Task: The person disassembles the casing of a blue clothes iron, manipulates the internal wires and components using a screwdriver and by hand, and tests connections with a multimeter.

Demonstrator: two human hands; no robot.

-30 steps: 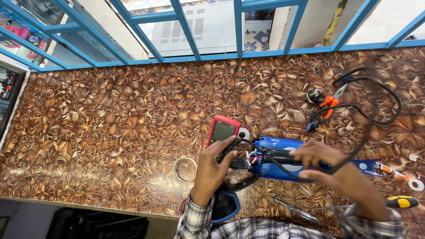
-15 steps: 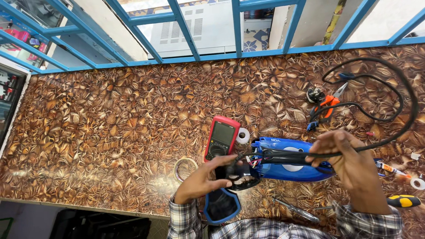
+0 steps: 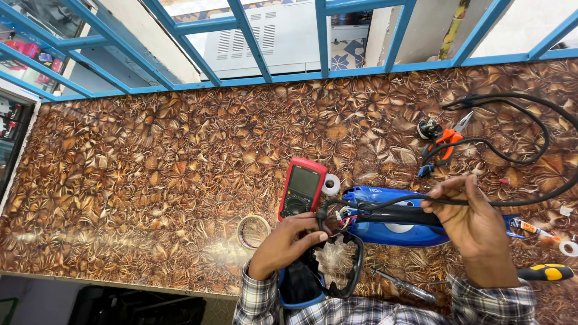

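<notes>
A blue clothes iron (image 3: 394, 230) lies on its side on the patterned brown countertop (image 3: 150, 180), its rear end open with coloured wires showing. My left hand (image 3: 288, 242) pinches the black cord's sleeve at that open end. My right hand (image 3: 472, 219) grips the black cord (image 3: 530, 157) over the iron's handle; the cord loops away to the right. A red multimeter (image 3: 301, 188) lies just left of the iron, above my left hand. A black and blue cover piece (image 3: 325, 274) rests under my left wrist.
Orange-handled pliers (image 3: 445, 144) and a black plug (image 3: 428, 127) lie at the upper right. A white tape roll (image 3: 330, 184) is beside the meter, a clear tape ring (image 3: 253, 232) to the left. Screwdrivers (image 3: 545, 272) lie at the right. A blue window frame (image 3: 325, 36) borders the far edge.
My left hand left the multimeter and dropped to the iron's open rear end, taking the cord sleeve. My right hand lifted and gripped the cord over the iron; the cord loop swung wider.
</notes>
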